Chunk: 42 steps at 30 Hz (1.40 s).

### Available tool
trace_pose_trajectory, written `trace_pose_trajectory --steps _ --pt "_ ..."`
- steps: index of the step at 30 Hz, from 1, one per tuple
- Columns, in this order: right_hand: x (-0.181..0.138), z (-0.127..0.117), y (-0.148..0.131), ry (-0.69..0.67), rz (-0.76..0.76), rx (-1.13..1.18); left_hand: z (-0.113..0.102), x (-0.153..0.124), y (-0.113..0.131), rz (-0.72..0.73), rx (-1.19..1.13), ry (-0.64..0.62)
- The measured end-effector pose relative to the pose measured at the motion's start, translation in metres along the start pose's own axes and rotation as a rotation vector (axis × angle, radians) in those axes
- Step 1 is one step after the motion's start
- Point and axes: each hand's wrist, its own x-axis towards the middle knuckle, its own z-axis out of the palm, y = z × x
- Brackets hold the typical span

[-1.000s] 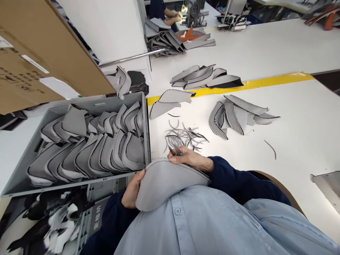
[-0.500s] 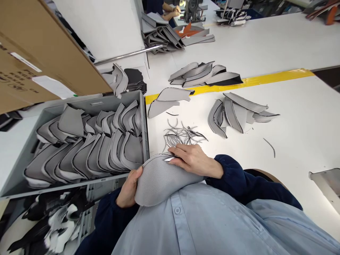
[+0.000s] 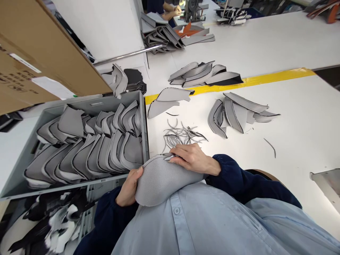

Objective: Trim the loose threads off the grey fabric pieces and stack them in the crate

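Observation:
A curved grey mesh fabric panel [image 3: 162, 180] is held against the front of my light blue shirt. My left hand [image 3: 130, 186] grips its left end, with the thumb on top and the other fingers mostly hidden. At the upper edge my right hand [image 3: 190, 157] is closed around small scissors [image 3: 168, 158]. Only their pointed metal tip shows by the panel's dark-lined edge; the handles are hidden in the hand. Just beyond, thin curled fabric trimmings [image 3: 180, 136] lie in a loose heap on the white table [image 3: 287, 117].
On my left, a grey plastic crate [image 3: 145, 141] holds rows of similar panels. More panels [image 3: 233, 113] lie to the right and farther back [image 3: 204, 74], near yellow tape [image 3: 278, 75]. A cardboard box [image 3: 53, 46] stands behind the crate. Another person's hands [image 3: 172, 13] are at a sewing machine [image 3: 193, 10].
The scissors' tip has turned slightly and shows as a narrower sliver along the panel's edge. My right hand has shifted very little; my left hand keeps its grip.

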Motion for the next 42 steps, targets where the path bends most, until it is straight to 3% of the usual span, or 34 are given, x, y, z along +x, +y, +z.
trace_pose_trajectory --steps 7,13,18,23,32,42 --pt "0.003 -0.002 0.001 -0.031 0.005 0.048 0.0 0.0 0.005 0.065 0.167 -0.105" --pt "0.012 -0.014 0.003 -0.105 -0.043 0.111 -0.004 -0.001 0.028 0.347 0.645 -0.284" --pt "0.021 -0.026 0.004 -0.164 -0.131 0.0 -0.003 -0.001 0.048 0.442 0.844 -0.396" --pt "0.025 -0.032 0.004 -0.176 -0.232 -0.129 -0.004 0.001 0.055 0.385 0.914 -0.479" --pt "0.031 -0.025 0.001 -0.176 -0.395 -0.212 0.002 0.002 0.06 0.214 0.829 -0.672" --pt "0.046 -0.014 -0.006 -0.13 -0.522 -0.244 -0.004 0.01 0.057 0.222 0.771 -0.733"
